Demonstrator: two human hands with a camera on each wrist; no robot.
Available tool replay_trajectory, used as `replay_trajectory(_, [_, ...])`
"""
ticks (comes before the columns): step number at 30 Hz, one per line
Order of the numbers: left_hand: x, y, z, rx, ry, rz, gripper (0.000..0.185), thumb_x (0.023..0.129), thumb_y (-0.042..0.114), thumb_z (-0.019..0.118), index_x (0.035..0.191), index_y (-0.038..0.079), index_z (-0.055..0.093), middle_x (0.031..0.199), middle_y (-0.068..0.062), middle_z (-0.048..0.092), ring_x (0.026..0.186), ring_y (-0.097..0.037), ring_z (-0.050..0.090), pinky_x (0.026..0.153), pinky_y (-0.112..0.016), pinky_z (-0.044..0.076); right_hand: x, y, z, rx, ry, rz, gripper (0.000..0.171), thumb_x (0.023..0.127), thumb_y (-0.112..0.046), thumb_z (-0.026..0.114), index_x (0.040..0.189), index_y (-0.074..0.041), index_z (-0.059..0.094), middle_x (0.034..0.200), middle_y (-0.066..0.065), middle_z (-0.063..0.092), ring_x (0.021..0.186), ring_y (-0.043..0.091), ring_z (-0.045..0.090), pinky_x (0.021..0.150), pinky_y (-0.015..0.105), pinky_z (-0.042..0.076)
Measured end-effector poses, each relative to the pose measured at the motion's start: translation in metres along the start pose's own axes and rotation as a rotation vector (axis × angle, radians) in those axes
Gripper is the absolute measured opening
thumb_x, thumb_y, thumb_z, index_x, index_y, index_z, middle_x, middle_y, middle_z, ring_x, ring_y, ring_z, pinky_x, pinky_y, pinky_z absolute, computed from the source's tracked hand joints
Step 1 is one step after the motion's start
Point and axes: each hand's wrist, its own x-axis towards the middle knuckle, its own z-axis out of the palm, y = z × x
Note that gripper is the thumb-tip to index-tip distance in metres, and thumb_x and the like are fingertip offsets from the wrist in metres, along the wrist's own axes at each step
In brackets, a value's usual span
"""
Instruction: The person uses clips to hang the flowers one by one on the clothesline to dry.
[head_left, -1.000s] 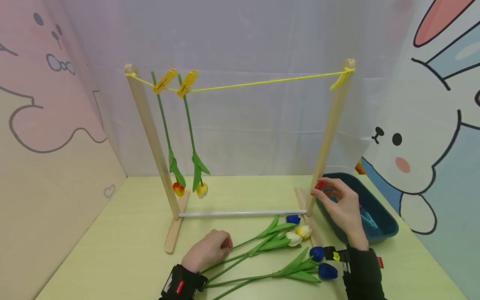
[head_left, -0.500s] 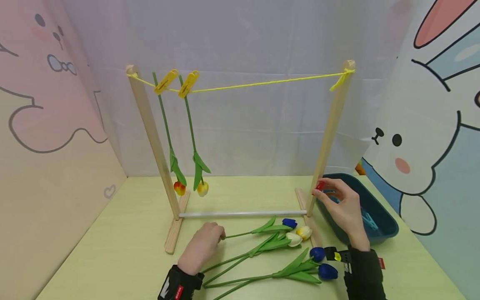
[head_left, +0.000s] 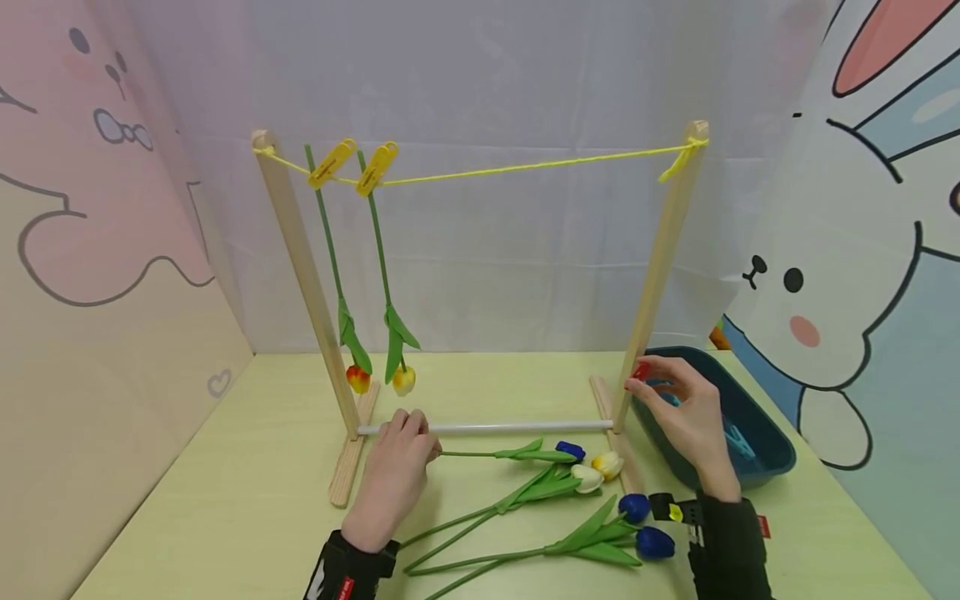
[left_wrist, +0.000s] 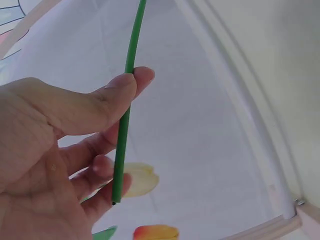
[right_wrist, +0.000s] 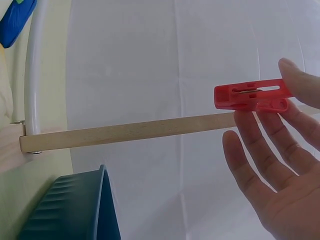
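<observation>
My left hand (head_left: 417, 440) pinches the stem end of a blue tulip (head_left: 525, 454) and holds it just in front of the rack's white bottom rod (head_left: 510, 427). The left wrist view shows the green stem (left_wrist: 124, 130) held between thumb and fingers. Beside the rack's right wooden post (head_left: 663, 258), my right hand (head_left: 654, 377) holds a red clothespin (head_left: 640, 371) at its fingertips; the right wrist view shows that clothespin (right_wrist: 252, 96) too. Two tulips hang head down from yellow clothespins (head_left: 352, 164) on the yellow string (head_left: 525, 166).
Several more tulips (head_left: 570, 517), white, yellow and blue, lie on the green table (head_left: 247, 500) between my hands. At the right stands a dark blue tray (head_left: 776, 454) holding blue clothespins (head_left: 738, 442). Cartoon-printed walls enclose the table on the left, back and right.
My left hand has moved forward toward the white rod, pulling the blue tulip's stem out of the pile and lifting it. The right hand has kept still with the red clothespin.
</observation>
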Motion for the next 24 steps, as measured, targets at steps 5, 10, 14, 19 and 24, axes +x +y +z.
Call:
replay_trajectory(5, [0.001, -0.003, -0.004, 0.072, 0.099, 0.034, 0.008, 0.076, 0.016, 0.084, 0.076, 0.02, 0.077, 0.075, 0.004, 0.054, 0.076, -0.018, 0.047, 0.081, -0.036, 0.042, 0.0, 0.0, -0.001, -0.011, 0.004, 0.003, 0.035, 0.085, 0.005, 0.076, 0.119, -0.001, 0.07, 0.102, -0.005, 0.067, 0.09, -0.016, 0.056, 0.08, 0.003, 0.045])
replay_trajectory(10, [0.001, -0.01, -0.004, 0.105, 0.156, 0.066, 0.009, 0.078, 0.019, 0.085, 0.079, 0.021, 0.076, 0.073, 0.005, 0.057, 0.073, -0.018, 0.052, 0.084, -0.04, 0.044, 0.0, 0.0, -0.001, -0.014, -0.003, 0.003, 0.036, 0.085, 0.004, 0.076, 0.12, -0.001, 0.07, 0.102, -0.002, 0.067, 0.09, -0.016, 0.056, 0.081, 0.004, 0.046])
replay_trajectory(14, [0.003, -0.014, -0.006, 0.107, 0.203, 0.073, 0.011, 0.077, 0.023, 0.086, 0.078, 0.021, 0.075, 0.073, 0.006, 0.058, 0.072, -0.018, 0.053, 0.081, -0.039, 0.044, 0.0, -0.001, -0.002, -0.008, -0.003, -0.006, 0.035, 0.085, 0.005, 0.076, 0.119, -0.001, 0.069, 0.102, -0.007, 0.066, 0.09, -0.016, 0.056, 0.081, 0.005, 0.046])
replay_trajectory(19, [0.005, -0.016, -0.008, 0.096, 0.256, 0.082, 0.016, 0.073, 0.028, 0.088, 0.075, 0.022, 0.073, 0.069, 0.007, 0.058, 0.067, -0.018, 0.053, 0.077, -0.037, 0.041, 0.001, -0.002, -0.003, -0.007, -0.003, -0.005, 0.034, 0.086, 0.005, 0.075, 0.119, -0.001, 0.069, 0.101, -0.009, 0.066, 0.09, -0.016, 0.056, 0.08, 0.004, 0.046])
replay_trajectory(24, [0.006, -0.016, -0.01, 0.067, 0.295, 0.088, 0.016, 0.071, 0.026, 0.088, 0.075, 0.021, 0.074, 0.069, 0.007, 0.058, 0.068, -0.017, 0.053, 0.077, -0.037, 0.04, 0.0, -0.003, -0.003, -0.015, -0.003, -0.002, 0.036, 0.084, 0.007, 0.075, 0.119, 0.0, 0.069, 0.101, -0.004, 0.067, 0.09, -0.017, 0.055, 0.08, 0.004, 0.046])
